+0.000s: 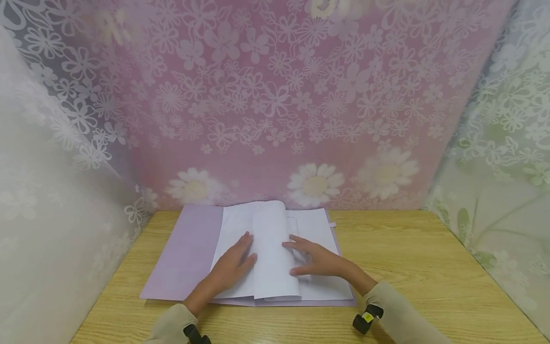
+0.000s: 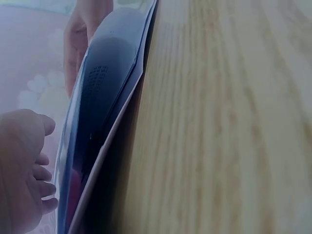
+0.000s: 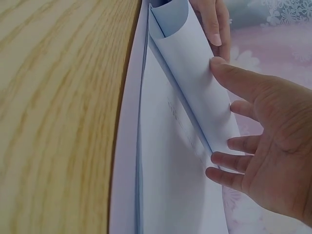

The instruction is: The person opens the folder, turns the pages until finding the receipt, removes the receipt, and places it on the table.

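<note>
Running lengthwise away from the body, the curled page (image 1: 272,258) lies in the lilac folder (image 1: 189,253) on the worktop (image 1: 412,263) — right hand (image 1: 320,259) at its rolled edge, left hand (image 1: 232,266) opposite — fingers spread, neither gripping.

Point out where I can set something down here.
Widest: bare table between purple folder and right floral sheet, beyond the right sleeve. Narrower: the strip left of the folder. Crowded: the folder's middle, with curled page, left hand and right hand.

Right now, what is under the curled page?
Under the curled page, a white sheet shows faint print, with a purple cover below. The head view cannot show the sheet's covered left part.
</note>
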`<state>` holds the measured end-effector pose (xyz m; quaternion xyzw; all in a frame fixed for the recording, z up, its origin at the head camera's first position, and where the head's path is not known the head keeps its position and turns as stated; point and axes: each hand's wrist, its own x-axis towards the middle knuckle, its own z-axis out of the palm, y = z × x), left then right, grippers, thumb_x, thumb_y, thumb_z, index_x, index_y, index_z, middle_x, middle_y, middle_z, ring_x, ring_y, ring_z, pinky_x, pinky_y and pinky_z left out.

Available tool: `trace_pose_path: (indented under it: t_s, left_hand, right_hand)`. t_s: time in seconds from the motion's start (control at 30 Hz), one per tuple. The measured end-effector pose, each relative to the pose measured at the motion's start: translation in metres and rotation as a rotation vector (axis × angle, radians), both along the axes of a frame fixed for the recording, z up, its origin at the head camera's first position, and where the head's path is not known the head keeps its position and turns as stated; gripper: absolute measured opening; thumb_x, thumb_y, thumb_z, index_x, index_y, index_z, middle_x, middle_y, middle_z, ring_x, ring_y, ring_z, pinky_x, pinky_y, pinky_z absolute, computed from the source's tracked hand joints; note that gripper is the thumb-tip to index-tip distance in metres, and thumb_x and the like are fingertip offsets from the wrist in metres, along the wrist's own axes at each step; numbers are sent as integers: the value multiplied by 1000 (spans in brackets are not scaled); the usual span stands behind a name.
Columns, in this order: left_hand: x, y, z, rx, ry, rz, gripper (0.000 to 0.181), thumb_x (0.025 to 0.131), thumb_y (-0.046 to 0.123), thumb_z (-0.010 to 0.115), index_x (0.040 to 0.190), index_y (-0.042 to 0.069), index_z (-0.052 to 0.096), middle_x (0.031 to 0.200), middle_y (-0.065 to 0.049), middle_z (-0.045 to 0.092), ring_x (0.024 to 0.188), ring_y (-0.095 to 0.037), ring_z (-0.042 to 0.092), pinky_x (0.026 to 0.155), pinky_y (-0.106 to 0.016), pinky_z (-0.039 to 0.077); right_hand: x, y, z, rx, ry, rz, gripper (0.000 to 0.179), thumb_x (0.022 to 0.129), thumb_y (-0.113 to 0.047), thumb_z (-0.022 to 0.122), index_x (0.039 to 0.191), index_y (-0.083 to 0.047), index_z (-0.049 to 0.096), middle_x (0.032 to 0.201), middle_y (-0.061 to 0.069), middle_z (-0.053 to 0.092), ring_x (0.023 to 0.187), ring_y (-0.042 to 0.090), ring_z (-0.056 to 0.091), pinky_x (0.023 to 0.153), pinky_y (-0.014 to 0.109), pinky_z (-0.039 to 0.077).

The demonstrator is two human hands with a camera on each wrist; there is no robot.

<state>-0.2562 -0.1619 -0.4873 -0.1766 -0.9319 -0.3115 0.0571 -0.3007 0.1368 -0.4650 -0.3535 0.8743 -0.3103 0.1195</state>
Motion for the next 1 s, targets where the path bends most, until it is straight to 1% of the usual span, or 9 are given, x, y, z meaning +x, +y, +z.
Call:
trace_pose_path:
  t_s: [0.17, 0.3, 0.43, 0.53, 0.63, 0.7, 0.8, 0.93, 1.0]
  left_hand:
    - [3, 9, -1, -57, -3, -16, 66, 105, 42, 52, 159, 7, 36, 167, -11, 30, 156, -32, 26, 125, -54, 28]
    - [5, 14, -1, -95, 11, -49, 67, 105, 42, 53, 158, 6, 36, 167, -11, 30, 156, -33, 25, 124, -55, 29]
    - [6, 15, -1, -114, 9, -53, 66, 106, 44, 51, 159, 7, 36, 167, -10, 29, 157, -32, 24, 125, -55, 28]
    - [7, 15, -1, -113, -3, -47, 66, 106, 45, 50, 159, 8, 35, 168, -10, 28, 157, -32, 23, 125, -55, 28]
    - [7, 15, 0, -111, -10, -43, 66, 106, 46, 49, 159, 8, 35, 168, -10, 28, 157, -33, 24, 124, -56, 29]
    - [6, 15, 0, -111, -12, -43, 67, 106, 46, 49, 159, 8, 35, 168, -11, 28, 157, -33, 24, 124, -56, 29]
    - [6, 15, 2, -110, -10, -43, 68, 106, 47, 48, 159, 7, 34, 168, -12, 28, 157, -34, 24, 124, -56, 29]
    - [7, 15, 4, -99, -18, -37, 68, 106, 47, 49, 160, 8, 34, 168, -11, 27, 157, -33, 23, 124, -56, 28]
    - [7, 15, 5, -96, -21, -34, 68, 106, 48, 49, 160, 9, 34, 169, -10, 27, 157, -32, 22, 125, -56, 28]
  right_hand:
    - [1, -3, -1, -3, -3, -8, 77, 89, -47, 77, 155, -21, 46, 168, 16, 25, 154, 44, 25, 119, 65, 32]
    - [3, -6, 0, -34, -15, -4, 77, 91, -46, 75, 156, -19, 45, 168, 19, 25, 152, 45, 29, 114, 63, 40]
    - [5, -10, 1, -74, -29, 11, 76, 92, -45, 74, 156, -18, 43, 167, 20, 26, 146, 40, 43, 109, 56, 48]
    - [5, -12, 1, -91, -35, 23, 75, 93, -44, 73, 156, -19, 43, 168, 19, 25, 139, 33, 52, 108, 52, 50]
    - [7, -13, 1, -111, -44, 39, 74, 94, -43, 73, 157, -19, 42, 168, 18, 26, 136, 29, 56, 108, 51, 50]
    - [8, -14, 1, -131, -59, 51, 74, 94, -41, 73, 157, -18, 42, 168, 16, 27, 136, 29, 56, 109, 51, 49]
    - [10, -16, 2, -156, -75, 67, 73, 94, -39, 73, 156, -16, 42, 165, 13, 34, 135, 28, 57, 111, 50, 49]
    - [11, -18, 0, -157, -78, 85, 70, 95, -37, 73, 155, -15, 44, 161, 6, 44, 135, 28, 57, 111, 49, 49]
    - [11, -19, -1, -145, -74, 92, 67, 96, -38, 72, 153, -14, 47, 159, 5, 47, 136, 27, 57, 111, 49, 49]
